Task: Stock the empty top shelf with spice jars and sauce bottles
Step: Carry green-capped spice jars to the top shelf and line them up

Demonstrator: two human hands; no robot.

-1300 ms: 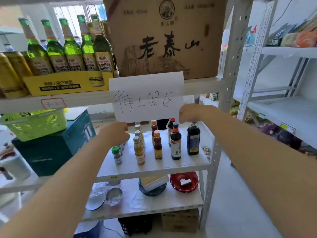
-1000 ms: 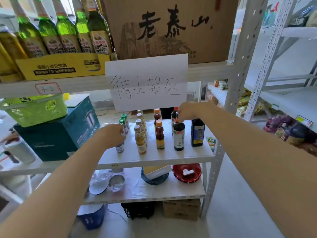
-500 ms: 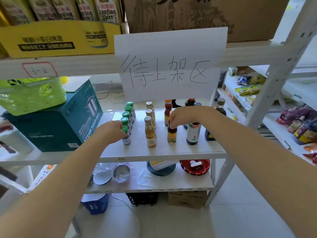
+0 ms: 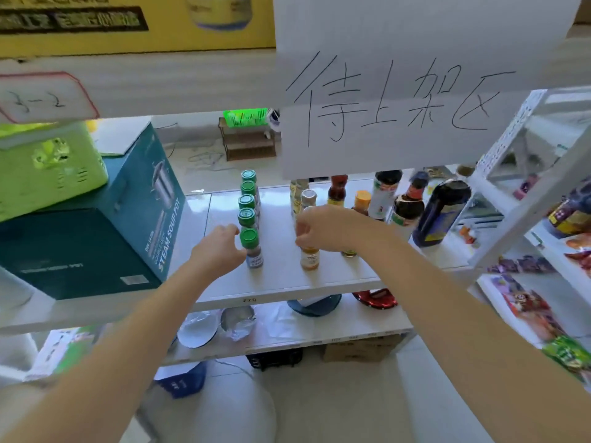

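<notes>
A row of several green-capped spice jars stands on the white middle shelf. My left hand is curled against the left side of the front green-capped jar, fingers apart and not wrapped around it. My right hand is closed over the top of a small amber bottle at the front of a second row. Behind and to the right stand orange-capped bottles and dark sauce bottles. The shelf above is mostly out of view.
A white paper sign hangs from the upper shelf edge over the back bottles. A teal soup pot box with a green basket on it stands left. Bowls and wrapped items sit on the shelf below; another rack with packets stands right.
The view has dropped and moved closer to the middle shelf. Both hands came down from the paper sign to the front bottles; the right hand shifted left onto the small amber bottle.
</notes>
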